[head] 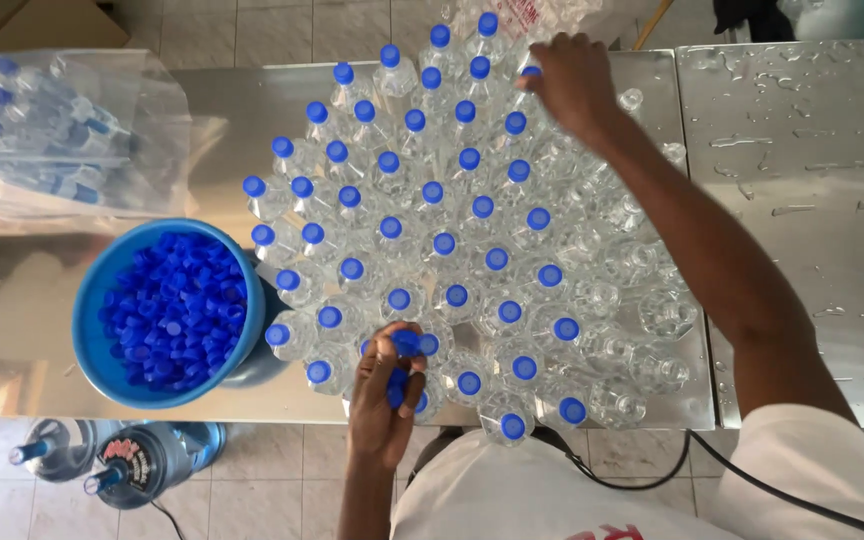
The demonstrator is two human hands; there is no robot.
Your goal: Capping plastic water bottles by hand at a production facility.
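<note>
Dozens of clear plastic water bottles (pixel 452 240) stand packed together on a shiny stainless-steel table (pixel 222 100), most of them topped with blue screw caps, while a band along the right edge of the cluster is uncapped (pixel 642 260). A second steel table (pixel 802 200), beaded with water drops, butts against the first on the right, and pale floor tiles (pixel 282 25) show beyond and below both. Just left of the bottles sits a round blue plastic tub (pixel 87 320) heaped with loose blue caps (pixel 177 315). At the far left lies a clear plastic bag of capped bottles (pixel 42 130). Two large blue water jugs (pixel 132 460) rest on the floor under the near edge. The left hand (pixel 384 395) is held low over the near bottles, fingers curled and pinching several blue caps (pixel 404 345) between thumb and fingertips. The right hand (pixel 570 80) is stretched far across the cluster, arm extended, its fingers bent down onto a blue cap on a bottle (pixel 531 72) at the far edge. A black cable (pixel 652 470) runs past the person's white shirt (pixel 552 495).
</note>
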